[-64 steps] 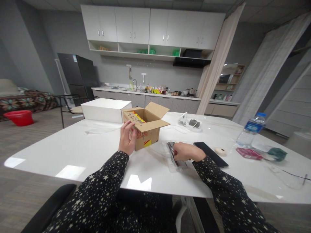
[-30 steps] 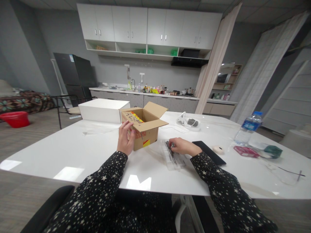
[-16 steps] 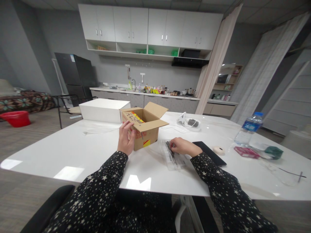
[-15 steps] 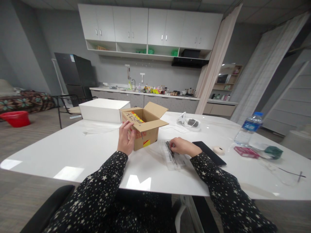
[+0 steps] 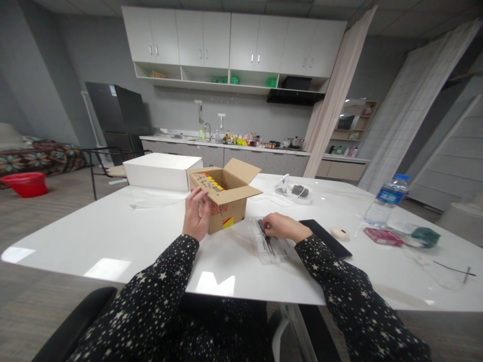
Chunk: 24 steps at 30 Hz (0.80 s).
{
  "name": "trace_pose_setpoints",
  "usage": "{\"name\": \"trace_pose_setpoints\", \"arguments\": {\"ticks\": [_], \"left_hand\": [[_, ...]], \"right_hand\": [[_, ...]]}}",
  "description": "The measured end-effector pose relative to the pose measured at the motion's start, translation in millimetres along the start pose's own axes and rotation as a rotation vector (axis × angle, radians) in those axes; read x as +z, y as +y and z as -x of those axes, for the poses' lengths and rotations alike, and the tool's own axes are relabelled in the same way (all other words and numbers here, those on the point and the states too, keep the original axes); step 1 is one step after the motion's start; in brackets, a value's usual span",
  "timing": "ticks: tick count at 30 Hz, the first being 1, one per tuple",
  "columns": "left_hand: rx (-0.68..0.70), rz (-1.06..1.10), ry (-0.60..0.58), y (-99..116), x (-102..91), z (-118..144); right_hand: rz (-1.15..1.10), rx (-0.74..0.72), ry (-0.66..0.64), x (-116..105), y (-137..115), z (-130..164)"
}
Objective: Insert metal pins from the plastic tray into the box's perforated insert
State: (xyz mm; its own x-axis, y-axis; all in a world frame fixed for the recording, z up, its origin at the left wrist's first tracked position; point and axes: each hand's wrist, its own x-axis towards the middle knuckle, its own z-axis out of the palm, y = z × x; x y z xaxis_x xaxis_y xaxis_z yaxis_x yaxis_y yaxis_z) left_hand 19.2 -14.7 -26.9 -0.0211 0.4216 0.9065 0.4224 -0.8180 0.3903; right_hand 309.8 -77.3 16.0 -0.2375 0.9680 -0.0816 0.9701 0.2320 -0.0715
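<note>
A kitchen wall with white cupboards (image 5: 230,37), a dark refrigerator (image 5: 113,118) and a cluttered counter closes the room behind a glossy white worktop (image 5: 113,236). We sit at its near edge, both arms in black star-printed sleeves.

Our left hand (image 5: 196,216) rests against the near left corner of an open cardboard box (image 5: 230,206), the fingers (image 5: 195,195) loosely spread upward along its wall and touching the folded flap. The box stands upright near the middle of the worktop, flaps out, with yellow and red printing visible inside and on its front.

Our right hand (image 5: 283,229) lies on a clear plastic tray (image 5: 269,244) just right of the box. Its fingertips are drawn together on a bundle of thin dark metal pieces (image 5: 264,234) lying lengthwise in the tray; we cannot tell whether they grip it or merely press on it.

A black phone (image 5: 326,239) lies just beyond the right wrist, with a small pale round object (image 5: 339,233) beside it. Farther right stand a water bottle (image 5: 387,203), a pink packet (image 5: 383,236) and a dark green pouch (image 5: 424,236). A closed white box (image 5: 162,171) sits behind the cardboard one, and a white device with a cable (image 5: 296,192) lies toward the far edge. A red basin (image 5: 26,183) stands on the floor at left.
</note>
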Motion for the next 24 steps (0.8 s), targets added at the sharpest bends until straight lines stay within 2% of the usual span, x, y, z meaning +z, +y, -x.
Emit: {"name": "trace_pose_setpoints", "arguments": {"ticks": [12, 18, 24], "left_hand": [[0.006, 0.001, 0.008, -0.7, 1.1, 0.1], [-0.009, -0.005, -0.004, -0.5, 0.4, 0.1], [-0.022, -0.009, -0.009, 0.1, -0.4, 0.0]], "right_hand": [[-0.030, -0.011, -0.006, -0.2, 4.8, -3.2], [-0.070, -0.038, 0.039, -3.6, 9.6, -2.4], [-0.042, -0.039, -0.027, -3.2, 7.9, -2.2]]}}
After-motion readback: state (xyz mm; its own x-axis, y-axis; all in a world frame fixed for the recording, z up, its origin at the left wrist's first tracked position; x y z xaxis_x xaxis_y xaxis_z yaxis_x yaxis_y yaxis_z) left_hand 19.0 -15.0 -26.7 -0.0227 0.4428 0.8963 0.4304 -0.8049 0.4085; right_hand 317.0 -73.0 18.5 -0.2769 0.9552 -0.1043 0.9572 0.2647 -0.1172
